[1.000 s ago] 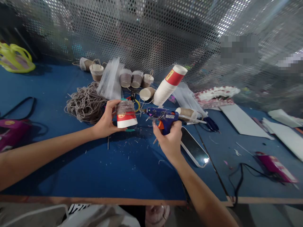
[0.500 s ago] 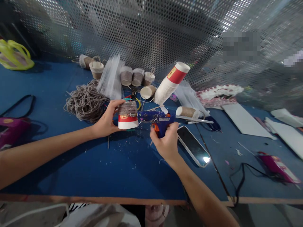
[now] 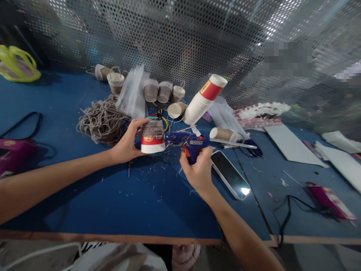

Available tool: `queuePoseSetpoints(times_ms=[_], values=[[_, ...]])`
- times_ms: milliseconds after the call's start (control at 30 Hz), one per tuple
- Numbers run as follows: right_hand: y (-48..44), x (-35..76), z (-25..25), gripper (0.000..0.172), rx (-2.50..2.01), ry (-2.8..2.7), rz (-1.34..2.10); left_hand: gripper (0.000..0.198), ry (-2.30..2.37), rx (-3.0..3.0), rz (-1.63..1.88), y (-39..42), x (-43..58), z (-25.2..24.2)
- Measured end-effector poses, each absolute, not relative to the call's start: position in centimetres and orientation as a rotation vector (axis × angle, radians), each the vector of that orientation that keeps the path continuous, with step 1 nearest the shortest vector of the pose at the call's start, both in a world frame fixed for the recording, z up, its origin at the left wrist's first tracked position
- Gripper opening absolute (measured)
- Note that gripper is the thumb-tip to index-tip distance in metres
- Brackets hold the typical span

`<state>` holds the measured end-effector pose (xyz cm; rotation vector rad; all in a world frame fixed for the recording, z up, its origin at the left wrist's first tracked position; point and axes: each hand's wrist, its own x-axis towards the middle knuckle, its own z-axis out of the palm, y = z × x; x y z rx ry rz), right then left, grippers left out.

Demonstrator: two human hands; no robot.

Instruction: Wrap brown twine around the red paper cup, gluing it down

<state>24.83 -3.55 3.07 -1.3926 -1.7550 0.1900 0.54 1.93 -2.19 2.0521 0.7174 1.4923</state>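
Note:
My left hand [image 3: 126, 145] grips an upside-down paper cup [image 3: 152, 145] from its left side; grey cord is wound round the upper part, and the red and white rim part is bare. In my right hand [image 3: 199, 171] is a blue glue gun [image 3: 187, 139] with an orange trigger, its fingers wrapped round the handle. The gun's nozzle points left and meets or nearly meets the cord on the cup. A glue stick [image 3: 232, 143] sticks out of its back. Behind my left hand lies a heap of grey cord [image 3: 101, 121].
Cord-wrapped cups [image 3: 151, 90] and a leaning stack of paper cups [image 3: 199, 107] stand behind the hands. A phone [image 3: 230, 175] lies right of my right hand. Purple objects [image 3: 329, 201] lie at both sides. A perforated metal screen [image 3: 180, 41] rises behind the blue table [image 3: 118, 210].
The cup and glue gun stay nearly in place. The glue gun and my right hand have shifted very slightly right.

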Motion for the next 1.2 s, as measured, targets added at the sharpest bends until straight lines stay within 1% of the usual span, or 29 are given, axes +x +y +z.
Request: queuePoseSetpoints(times_ms=[633,967,1200], values=[[-3.36,25.0,2.89,0.033,-1.37,-1.743,0.127,0.095,0.665,2.094,1.567,1.96,0.74,-1.89],[-3.4,25.13,2.92,0.036,-1.411,-1.715,0.154,0.094,0.661,2.095,1.574,1.85,0.73,-1.77],[-3.39,25.29,2.89,0.035,-1.414,-1.726,0.145,0.095,0.664,2.065,1.591,1.9,0.77,-2.05]])
